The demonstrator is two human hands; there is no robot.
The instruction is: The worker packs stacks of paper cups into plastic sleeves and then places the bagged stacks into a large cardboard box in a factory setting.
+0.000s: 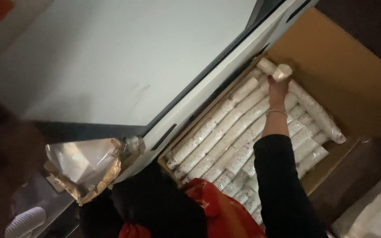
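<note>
Right hand [278, 88] reaches to the far end of a cardboard box [331, 57] packed with sleeved paper-cup stacks [225, 132], fingers closed around one stack's end [275, 69]; lifting it free likely follows. Left hand unseen.

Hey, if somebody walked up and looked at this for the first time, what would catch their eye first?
Most likely the open cardboard box at right, packed with long sleeves of stacked paper cups lying side by side. The right hand, on a black-sleeved arm with a thin bracelet, reaches to the box's far end and touches a loose cup there. At lower left, a crumpled shiny wrapper lies near the edge of a pale counter; the left hand is not in view.
</note>
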